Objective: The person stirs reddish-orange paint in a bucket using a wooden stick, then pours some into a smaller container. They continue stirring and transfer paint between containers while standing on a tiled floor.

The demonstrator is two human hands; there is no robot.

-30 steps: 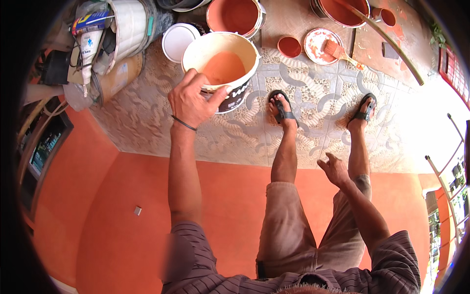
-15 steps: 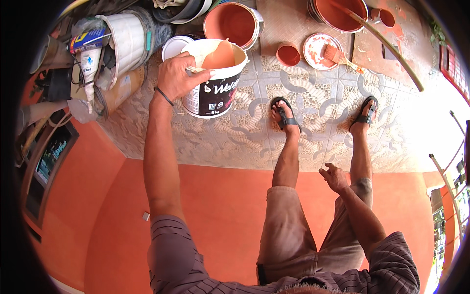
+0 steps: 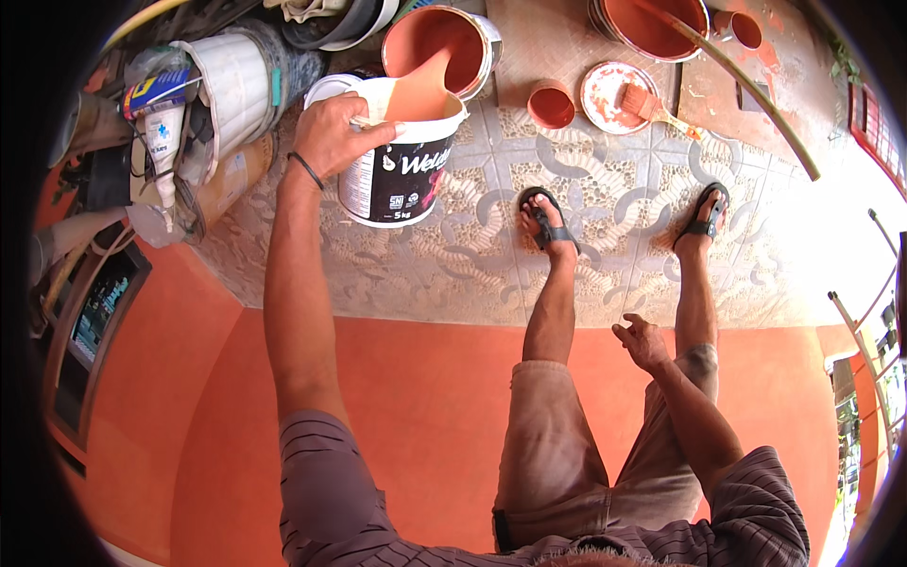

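Note:
My left hand (image 3: 335,137) grips the near left rim of a white paint bucket (image 3: 397,180) with a black label, thumb over the edge. The bucket is held above the patterned tile floor. From its far side, a broad tongue of orange paint (image 3: 422,87) stretches over a bigger orange-coated pail (image 3: 397,42) behind; it looks like paint pouring out, though where it lands is hard to make out. My right hand (image 3: 644,342) hangs in front of my right leg, fingers loosely bent and apart, holding nothing.
A paintbrush (image 3: 647,104) rests on a paint-smeared white lid (image 3: 597,83), beside an orange-stained cup (image 3: 551,104). Another paint pail (image 3: 652,28) with a long stick (image 3: 746,94) stands at the back right. Stacked containers (image 3: 236,80) crowd the left.
The bucket in my left hand has shifted slightly left. The orange paint at its far side now reaches out beyond the rim over the bigger pail. My right hand has barely moved.

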